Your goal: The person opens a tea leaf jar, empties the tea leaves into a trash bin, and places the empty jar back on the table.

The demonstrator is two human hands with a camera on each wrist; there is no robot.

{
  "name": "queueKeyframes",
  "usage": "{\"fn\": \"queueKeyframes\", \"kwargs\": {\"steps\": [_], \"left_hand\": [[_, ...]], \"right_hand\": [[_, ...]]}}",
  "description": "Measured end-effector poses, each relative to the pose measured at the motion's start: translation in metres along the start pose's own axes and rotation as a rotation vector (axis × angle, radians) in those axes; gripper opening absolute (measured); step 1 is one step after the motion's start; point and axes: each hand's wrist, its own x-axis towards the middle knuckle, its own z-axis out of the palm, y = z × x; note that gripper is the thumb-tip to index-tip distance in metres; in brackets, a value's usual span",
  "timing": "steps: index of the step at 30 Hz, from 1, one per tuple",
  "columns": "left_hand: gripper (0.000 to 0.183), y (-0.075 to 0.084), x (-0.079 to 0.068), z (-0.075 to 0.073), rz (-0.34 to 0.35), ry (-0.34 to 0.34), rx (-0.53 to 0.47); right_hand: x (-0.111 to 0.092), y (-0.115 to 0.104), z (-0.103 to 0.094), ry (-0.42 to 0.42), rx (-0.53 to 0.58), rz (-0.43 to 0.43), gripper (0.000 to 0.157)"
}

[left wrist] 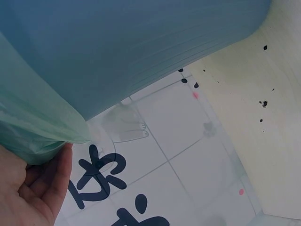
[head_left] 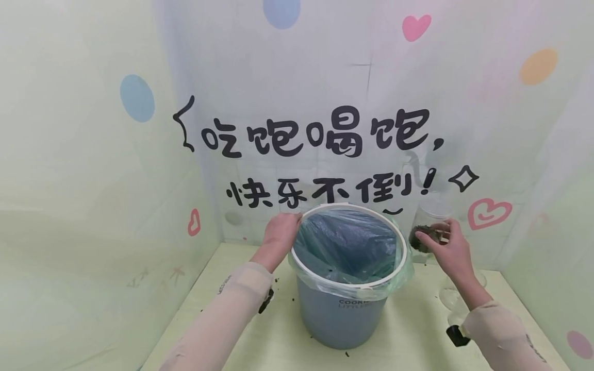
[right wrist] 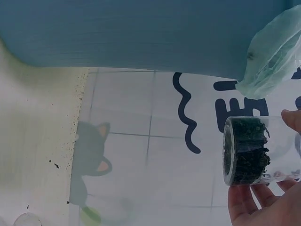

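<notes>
A blue-grey trash bin (head_left: 341, 319) with a pale rim stands upright on the table, lined with a translucent green plastic bag (head_left: 345, 242). At the rim's left side my left hand (head_left: 281, 230) grips the edge; in the left wrist view its curled fingers (left wrist: 59, 181) hold the bag's folded-over part. To the right of the bin, my right hand (head_left: 450, 250) holds a clear jar (head_left: 428, 212), thumb on one side and fingers on the other. Dark, dry leaf-like bits (right wrist: 250, 150) fill the jar's bottom part. The jar is upright, beside the bin and apart from it.
Dark crumbs (left wrist: 265, 104) lie scattered on the pale table (head_left: 252, 340) around the bin. A clear round lid-like piece (head_left: 449, 298) lies on the table under my right forearm. Printed walls (head_left: 297, 77) enclose the table at the back and both sides.
</notes>
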Motion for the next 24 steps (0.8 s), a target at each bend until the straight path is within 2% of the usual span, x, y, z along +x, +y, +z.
{"fn": "queueKeyframes", "kwargs": {"steps": [12,19,24], "left_hand": [[0.03,-0.001,-0.001,0.001,0.003,0.005,0.008],[0.032,-0.002,-0.002,-0.001,-0.004,0.006,-0.002],[0.033,-0.003,-0.002,-0.001,-0.028,-0.002,-0.024]], "right_hand": [[0.006,-0.026,0.007,0.001,0.019,-0.06,0.065],[0.016,-0.051,0.0,0.085,0.027,-0.116,0.063],[0.015,-0.067,0.005,0.036,0.047,-0.159,0.058]]}}
